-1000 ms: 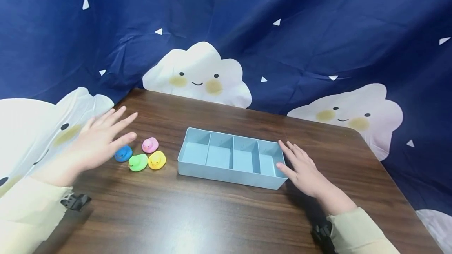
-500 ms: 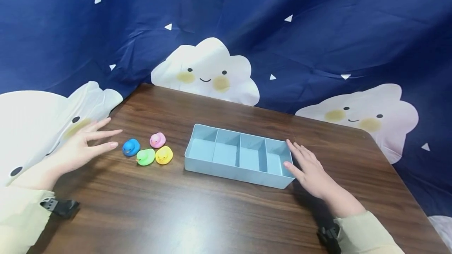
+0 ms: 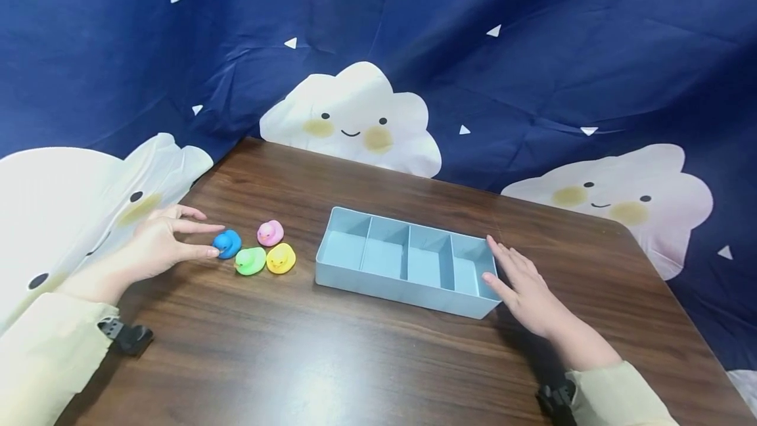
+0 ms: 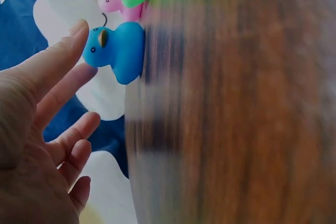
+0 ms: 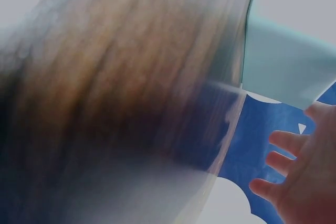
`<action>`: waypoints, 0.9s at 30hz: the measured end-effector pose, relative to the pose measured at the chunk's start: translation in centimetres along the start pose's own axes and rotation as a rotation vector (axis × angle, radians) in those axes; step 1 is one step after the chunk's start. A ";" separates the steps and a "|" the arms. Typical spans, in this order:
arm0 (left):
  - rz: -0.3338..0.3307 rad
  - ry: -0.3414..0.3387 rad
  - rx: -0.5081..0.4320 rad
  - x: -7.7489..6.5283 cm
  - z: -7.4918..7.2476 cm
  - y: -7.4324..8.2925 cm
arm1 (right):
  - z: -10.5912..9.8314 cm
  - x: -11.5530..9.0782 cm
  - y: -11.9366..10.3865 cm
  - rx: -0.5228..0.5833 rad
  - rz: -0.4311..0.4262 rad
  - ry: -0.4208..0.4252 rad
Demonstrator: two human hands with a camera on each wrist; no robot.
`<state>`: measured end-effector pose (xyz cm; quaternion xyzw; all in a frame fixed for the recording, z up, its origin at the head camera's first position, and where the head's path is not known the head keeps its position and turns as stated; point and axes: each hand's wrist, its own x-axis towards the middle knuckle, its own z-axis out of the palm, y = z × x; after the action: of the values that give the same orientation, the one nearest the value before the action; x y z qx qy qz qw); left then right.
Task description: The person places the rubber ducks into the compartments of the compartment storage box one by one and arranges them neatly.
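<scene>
My left hand point(image 3: 156, 245) reaches in from the left, thumb and index finger extended on either side of the blue rubber duck point(image 3: 227, 243). In the left wrist view those fingertips lie at the head of the blue duck point(image 4: 118, 51), with no firm grip visible; the other fingers are loosely bent. Close by sit a green duck point(image 3: 250, 260), a yellow duck point(image 3: 280, 258) and a pink duck point(image 3: 270, 233). My right hand point(image 3: 529, 291) rests at the right end of the light-blue divided box point(image 3: 408, 290), fingers fairly straight, thumb over its rim.
The brown wooden table point(image 3: 378, 360) carries the ducks and box. Behind it hangs a navy curtain point(image 3: 367, 12) with white clouds and triangles. The box's compartments hold nothing visible.
My left hand has come down from above the ducks, swung left, then moved in to the blue duck. The right hand stays at the box's end. The head view has shifted slightly.
</scene>
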<state>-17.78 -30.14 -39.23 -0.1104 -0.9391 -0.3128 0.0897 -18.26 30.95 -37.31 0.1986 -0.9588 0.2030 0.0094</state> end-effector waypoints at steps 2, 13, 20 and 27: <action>-0.012 -0.003 0.031 0.1 0.2 0.0 | 0.1 0.0 0.1 0.005 -0.002 -0.001; -0.024 0.012 0.103 0.6 0.5 -0.1 | 0.1 0.1 -0.1 -0.027 -0.008 0.009; -0.026 -0.003 0.111 0.9 0.7 0.2 | 0.2 0.1 0.0 -0.021 0.000 0.004; -0.026 0.019 0.068 0.9 0.8 0.2 | 0.1 0.2 0.2 0.008 -0.018 -0.002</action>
<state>-18.68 -29.35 -39.58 -0.0921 -0.9497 -0.2827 0.0982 -18.47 30.95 -37.49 0.2077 -0.9561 0.2065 0.0094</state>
